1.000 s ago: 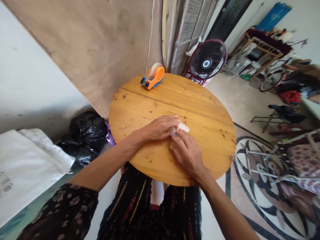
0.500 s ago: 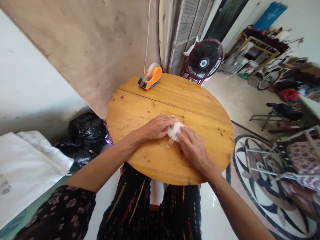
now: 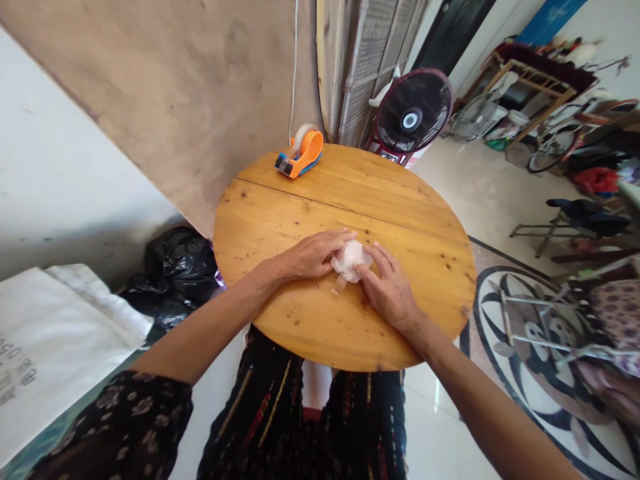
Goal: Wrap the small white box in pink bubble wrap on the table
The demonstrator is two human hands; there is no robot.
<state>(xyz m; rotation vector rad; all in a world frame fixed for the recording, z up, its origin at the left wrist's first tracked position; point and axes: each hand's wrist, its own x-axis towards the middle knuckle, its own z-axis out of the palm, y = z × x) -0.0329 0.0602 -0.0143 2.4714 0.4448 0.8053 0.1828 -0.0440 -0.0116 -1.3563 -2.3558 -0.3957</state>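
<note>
Left hand flat-angled, right hand reaching in opposite, fingers curved, both low over round table. White crumpled bundle, translucent strip poking out, lies on table, nearer person than tape dispenser. Hands part-open, fingertips touching bundle's two sides.

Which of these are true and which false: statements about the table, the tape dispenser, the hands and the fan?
1. The orange tape dispenser is on the wooden table. True.
2. The left hand holds the dispenser. False: it touches the whitish bundle.
3. The right hand touches the whitish bundle. True.
4. The fan lies under the table. False: it stands beyond the far edge.
</note>
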